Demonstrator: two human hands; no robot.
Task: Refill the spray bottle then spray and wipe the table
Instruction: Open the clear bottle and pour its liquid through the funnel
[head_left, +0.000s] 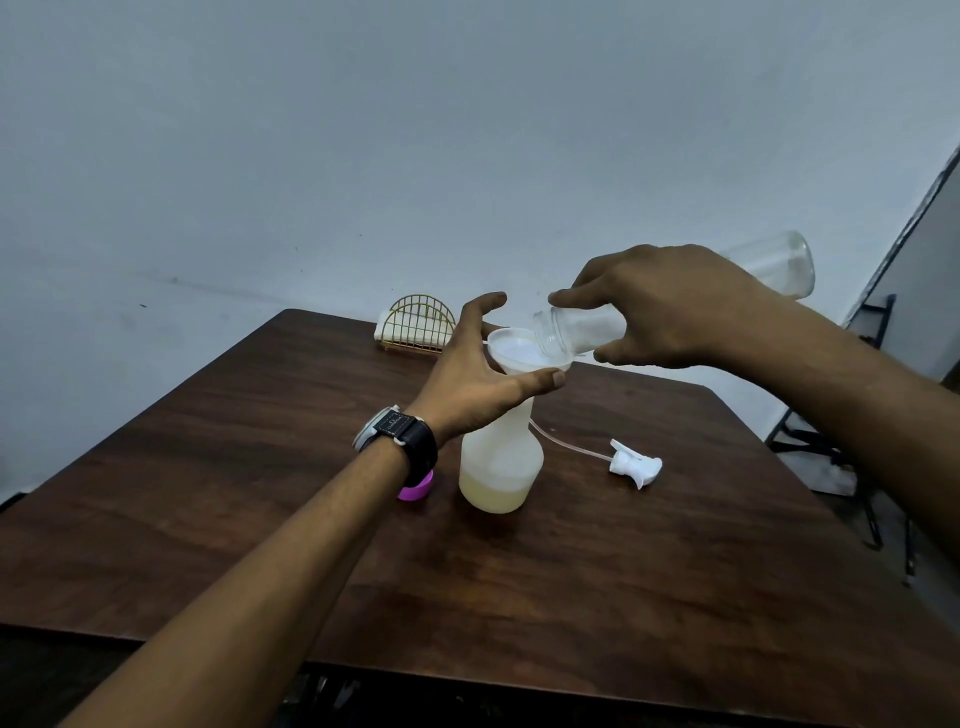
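Observation:
A translucent spray bottle (501, 462) stands upright mid-table with pale yellowish liquid in its bottom. A white funnel (519, 353) sits in its neck. My left hand (478, 379) curls around the funnel, thumb and fingers at its rim. My right hand (670, 306) holds a clear bottle (582, 330) tipped down, its mouth over the funnel and its base (789, 262) raised to the right. The white spray head (636, 465) with its thin tube lies on the table to the right of the spray bottle.
A pink cap (415, 488) lies left of the spray bottle, partly behind my wrist. A gold wire holder with white cloth (415, 325) stands at the table's far edge. The dark wooden table (519, 571) meets a grey wall; a black stand (831, 447) is off its right side.

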